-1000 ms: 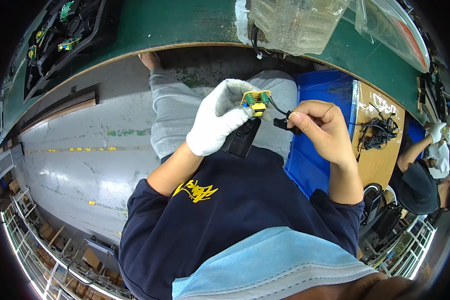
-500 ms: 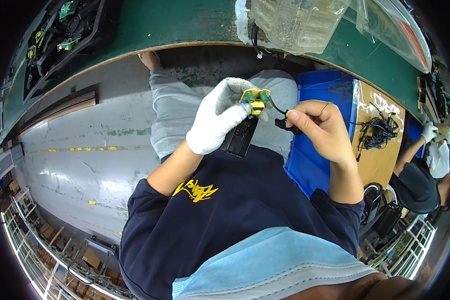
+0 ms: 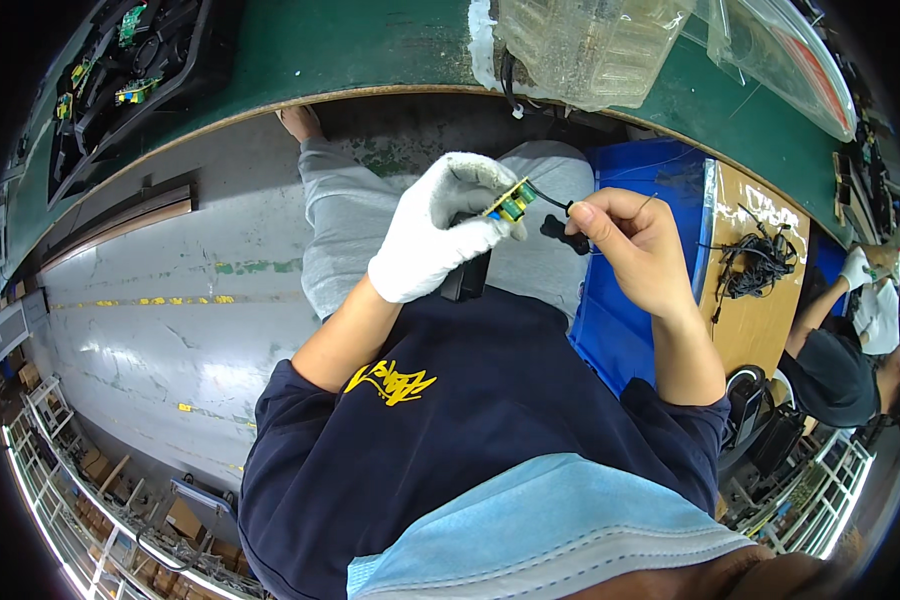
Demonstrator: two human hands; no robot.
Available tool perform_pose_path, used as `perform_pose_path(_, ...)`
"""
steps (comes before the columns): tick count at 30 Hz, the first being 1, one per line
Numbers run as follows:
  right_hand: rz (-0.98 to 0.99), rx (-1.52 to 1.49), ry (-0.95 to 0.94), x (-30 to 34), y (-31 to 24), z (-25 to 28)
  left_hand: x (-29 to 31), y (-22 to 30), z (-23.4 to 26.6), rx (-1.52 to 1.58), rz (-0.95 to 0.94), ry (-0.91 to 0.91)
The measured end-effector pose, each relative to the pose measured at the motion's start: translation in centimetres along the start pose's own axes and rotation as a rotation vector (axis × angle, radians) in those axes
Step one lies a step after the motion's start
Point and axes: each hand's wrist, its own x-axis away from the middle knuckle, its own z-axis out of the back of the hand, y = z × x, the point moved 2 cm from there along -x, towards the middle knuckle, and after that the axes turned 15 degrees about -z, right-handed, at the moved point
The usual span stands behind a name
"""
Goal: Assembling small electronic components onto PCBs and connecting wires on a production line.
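My left hand (image 3: 433, 235), in a white glove, is closed around a small circuit board (image 3: 512, 203) with green and yellow parts and a black plastic case (image 3: 467, 277). The case sits mostly behind the thumb and palm, so how the board meets it is hidden. From the board's far right end a black cable (image 3: 550, 199) runs to my bare right hand (image 3: 635, 245), which pinches it between thumb and fingertips. A bundled black part of the cable (image 3: 566, 234) hangs just left of those fingers. Both hands are above my lap.
A green workbench (image 3: 370, 45) spans the far side, with a black tray (image 3: 135, 90) of circuit boards at left and a clear plastic tray (image 3: 590, 45) nearer the middle. Beside my right arm, coiled black cables (image 3: 755, 265) lie on cardboard (image 3: 760, 330). A co-worker (image 3: 840, 350) is at far right.
The board in my left hand has turned, its right end now tilted up. The case has swung further behind my glove. My right hand has shifted slightly left, still pinching the cable.
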Motion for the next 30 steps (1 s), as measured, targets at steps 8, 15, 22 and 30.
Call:
perform_pose_path(8,0.079,-0.035,0.087,-1.1,1.1,-0.7,-1.4,0.1,-0.5,0.158,0.109,0.117)
perform_pose_path(15,0.077,-0.171,0.053,-1.3,0.5,-0.8,-3.2,0.8,-0.7,0.201,0.316,-0.092)
perform_pose_path(22,0.324,0.038,0.309,-2.0,0.1,-0.7,-4.4,1.6,-1.5,0.050,0.258,-0.079)
perform_pose_path(30,0.462,0.462,0.331,1.2,-4.5,2.2,-5.5,1.5,-1.8,-0.126,0.128,-0.005)
